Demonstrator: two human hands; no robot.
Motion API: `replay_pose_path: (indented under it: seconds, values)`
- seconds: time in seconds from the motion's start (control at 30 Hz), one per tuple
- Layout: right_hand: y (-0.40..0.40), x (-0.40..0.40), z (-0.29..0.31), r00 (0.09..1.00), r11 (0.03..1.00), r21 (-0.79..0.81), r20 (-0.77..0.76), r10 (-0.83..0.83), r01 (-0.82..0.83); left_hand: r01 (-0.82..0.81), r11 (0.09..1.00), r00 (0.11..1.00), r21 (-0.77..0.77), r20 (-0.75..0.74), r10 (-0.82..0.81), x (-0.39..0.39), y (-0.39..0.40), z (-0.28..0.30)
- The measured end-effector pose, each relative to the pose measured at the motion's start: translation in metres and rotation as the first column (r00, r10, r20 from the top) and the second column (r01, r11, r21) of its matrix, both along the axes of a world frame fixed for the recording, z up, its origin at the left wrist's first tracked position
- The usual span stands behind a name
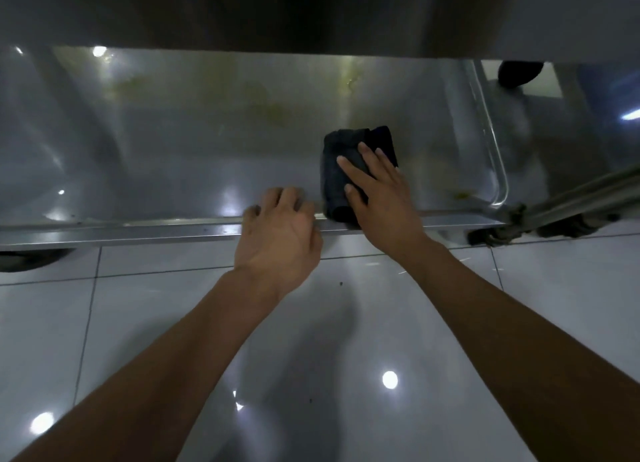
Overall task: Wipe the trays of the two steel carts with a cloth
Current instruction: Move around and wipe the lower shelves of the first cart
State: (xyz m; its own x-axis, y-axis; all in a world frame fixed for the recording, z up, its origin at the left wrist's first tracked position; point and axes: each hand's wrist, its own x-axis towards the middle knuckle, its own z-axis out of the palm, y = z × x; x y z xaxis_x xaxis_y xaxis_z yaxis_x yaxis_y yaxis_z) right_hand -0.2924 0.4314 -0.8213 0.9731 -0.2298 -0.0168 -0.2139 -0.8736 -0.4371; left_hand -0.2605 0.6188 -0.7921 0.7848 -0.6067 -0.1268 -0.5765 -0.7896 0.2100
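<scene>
The low steel tray (156,156) of a cart fills the middle of the head view, with yellowish smears across its far part. A folded black cloth (349,146) lies on the tray near its front rim. My right hand (381,198) presses flat on the cloth, fingers straight. My left hand (280,229) grips the tray's front rim just left of the cloth, fingers curled over the edge.
An upper steel shelf (311,11) overhangs the tray at the top. At the right sit the tray's rounded corner (498,184), a cart leg and a caster (485,236). A yellow speck (462,194) lies near that corner. Glossy white floor tiles (173,323) lie under my arms.
</scene>
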Motion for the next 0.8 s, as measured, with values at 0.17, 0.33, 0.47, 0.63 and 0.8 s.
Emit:
replay_pose_path:
  seconds: [0.17,0.33,0.47,0.63,0.8]
  values:
    - [-0.049,-0.023,0.005,0.995,0.995,0.015,-0.023,-0.094,0.094,0.121,0.992,0.992,0.038,-0.030,-0.120,-0.018,-0.044,0.002]
    - [-0.117,-0.052,0.009,0.933,0.940,-0.038,-0.109,-0.342,0.340,0.068,0.995,0.998,0.078,0.007,-0.069,-0.025,-0.052,-0.005]
    - [-0.124,-0.056,0.007,0.913,0.919,-0.128,-0.131,-0.387,0.372,0.058,0.997,0.998,0.053,0.022,-0.060,-0.029,-0.053,-0.006]
    - [-0.112,-0.056,0.007,0.913,0.919,-0.065,-0.101,-0.394,0.390,0.055,0.998,0.998,-0.005,0.011,-0.055,-0.028,-0.050,-0.005]
    - [-0.102,-0.049,0.006,0.921,0.928,-0.146,-0.139,-0.363,0.344,0.101,0.990,0.994,-0.103,-0.027,-0.104,-0.014,-0.033,-0.005]
